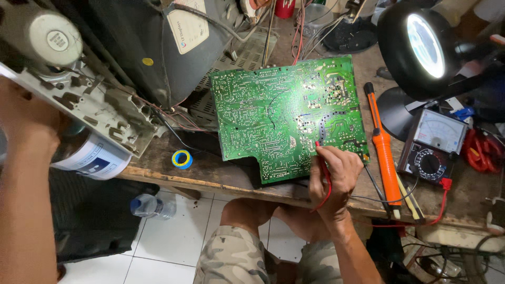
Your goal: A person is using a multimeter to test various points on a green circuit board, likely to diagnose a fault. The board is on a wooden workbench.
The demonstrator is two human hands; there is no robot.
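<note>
nearby, orange soldering iron beside right hand; multimeter further right

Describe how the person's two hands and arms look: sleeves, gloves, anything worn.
Both are bare. The right hand wears no glove, ring or watch that shows, and its forearm is uncovered down to the frame edge. The left hand and forearm are likewise bare, with no sleeve, band or glove in view.

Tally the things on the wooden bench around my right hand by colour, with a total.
Green: 1, the circuit board
Orange: 1, the soldering iron
Red: 1, the probe in the right hand
Blue and yellow: 1, the tape roll
Brown: 1, the multimeter
Black: 1, the magnifier lamp
Total: 6
</note>
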